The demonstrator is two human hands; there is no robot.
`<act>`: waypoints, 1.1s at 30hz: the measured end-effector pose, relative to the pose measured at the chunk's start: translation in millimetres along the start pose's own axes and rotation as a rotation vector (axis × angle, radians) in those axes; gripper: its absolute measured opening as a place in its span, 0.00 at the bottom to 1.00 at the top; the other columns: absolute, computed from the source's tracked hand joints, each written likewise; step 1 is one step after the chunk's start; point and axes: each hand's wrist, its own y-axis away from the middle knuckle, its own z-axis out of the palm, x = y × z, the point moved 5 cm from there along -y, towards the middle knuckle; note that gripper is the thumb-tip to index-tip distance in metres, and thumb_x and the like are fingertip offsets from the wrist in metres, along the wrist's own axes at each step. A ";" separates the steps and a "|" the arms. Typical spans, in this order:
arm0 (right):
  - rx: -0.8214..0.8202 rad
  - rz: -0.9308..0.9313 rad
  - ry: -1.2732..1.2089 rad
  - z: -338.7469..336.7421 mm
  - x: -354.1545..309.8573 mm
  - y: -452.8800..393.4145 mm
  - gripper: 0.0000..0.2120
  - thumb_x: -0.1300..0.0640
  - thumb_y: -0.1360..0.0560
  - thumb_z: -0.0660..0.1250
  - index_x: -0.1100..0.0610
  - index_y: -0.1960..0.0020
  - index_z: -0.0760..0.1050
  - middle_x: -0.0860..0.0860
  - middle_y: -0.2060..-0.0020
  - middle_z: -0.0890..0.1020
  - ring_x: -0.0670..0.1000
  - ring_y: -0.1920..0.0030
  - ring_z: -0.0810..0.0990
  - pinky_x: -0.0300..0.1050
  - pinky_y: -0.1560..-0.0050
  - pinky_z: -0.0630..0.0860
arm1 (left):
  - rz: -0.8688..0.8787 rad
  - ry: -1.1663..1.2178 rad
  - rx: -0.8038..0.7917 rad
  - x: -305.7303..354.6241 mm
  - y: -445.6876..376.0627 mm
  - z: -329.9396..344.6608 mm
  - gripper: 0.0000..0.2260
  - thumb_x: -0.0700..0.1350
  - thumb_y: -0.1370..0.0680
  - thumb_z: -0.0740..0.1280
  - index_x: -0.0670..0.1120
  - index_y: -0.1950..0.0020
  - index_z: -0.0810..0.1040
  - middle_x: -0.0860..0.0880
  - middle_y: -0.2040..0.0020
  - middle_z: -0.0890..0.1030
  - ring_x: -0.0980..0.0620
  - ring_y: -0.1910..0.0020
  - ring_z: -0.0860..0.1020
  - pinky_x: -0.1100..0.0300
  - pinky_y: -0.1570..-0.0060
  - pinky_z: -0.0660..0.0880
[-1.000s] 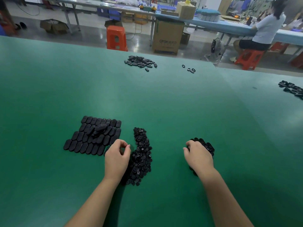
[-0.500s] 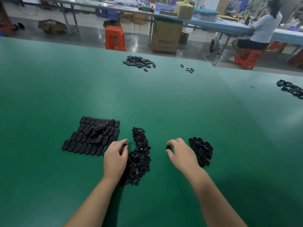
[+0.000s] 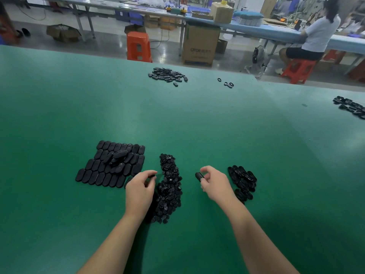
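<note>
On the green table [image 3: 197,119] lie three groups of black plastic parts. At the left is a neat grid of oval shells [image 3: 110,165] with a few loose ones on top. In the middle runs a long heap of small round parts [image 3: 169,184]. At the right sits a pile of oval frames [image 3: 243,180]. My left hand [image 3: 140,188] hovers beside the heap and pinches a small round part [image 3: 152,176]. My right hand [image 3: 215,184] is left of the frame pile and pinches one oval frame [image 3: 199,176] between thumb and fingers.
More black parts lie far off: a pile [image 3: 167,75] at the back, a few rings [image 3: 227,84] beside it, another pile [image 3: 351,107] at the right edge. Beyond the table stand an orange stool [image 3: 138,46], a cardboard box [image 3: 200,46] and a seated person [image 3: 314,38].
My right hand left the frame pile and moved left with one oval frame in its fingers. My left hand stayed by the heap and its fingers closed on a small part.
</note>
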 end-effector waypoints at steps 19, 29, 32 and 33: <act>0.075 -0.064 -0.824 54.8 -8.5 18.9 0.14 0.68 0.20 0.65 0.50 0.42 0.74 0.57 0.50 0.82 0.51 0.52 0.87 0.45 0.54 0.84 | -0.090 0.080 -0.002 -6.1 -0.8 0.1 0.09 0.40 0.21 0.70 0.48 0.42 0.85 0.54 0.56 0.85 0.68 0.67 0.75 0.76 0.65 0.70; 0.099 -0.103 -0.727 55.3 -2.5 21.5 0.12 0.65 0.23 0.71 0.49 0.45 0.79 0.48 0.53 0.85 0.47 0.51 0.85 0.43 0.45 0.82 | -0.127 0.156 -0.007 -17.0 -2.4 3.3 0.08 0.41 0.22 0.69 0.52 0.49 0.86 0.58 0.68 0.81 0.58 0.76 0.70 0.70 0.76 0.64; 0.101 -0.101 -0.719 54.9 -0.9 21.6 0.11 0.63 0.22 0.71 0.48 0.45 0.80 0.46 0.52 0.86 0.45 0.49 0.84 0.42 0.43 0.81 | -0.060 0.103 -0.038 -11.2 -2.8 2.4 0.08 0.41 0.22 0.70 0.54 0.50 0.86 0.60 0.62 0.82 0.59 0.66 0.76 0.72 0.67 0.70; 0.110 -0.104 -0.707 54.5 -1.1 21.9 0.11 0.63 0.22 0.70 0.47 0.46 0.80 0.46 0.52 0.86 0.44 0.50 0.84 0.41 0.43 0.81 | -0.042 0.083 -0.055 -8.6 -3.1 2.2 0.08 0.40 0.22 0.70 0.53 0.50 0.86 0.60 0.59 0.82 0.58 0.62 0.77 0.71 0.64 0.72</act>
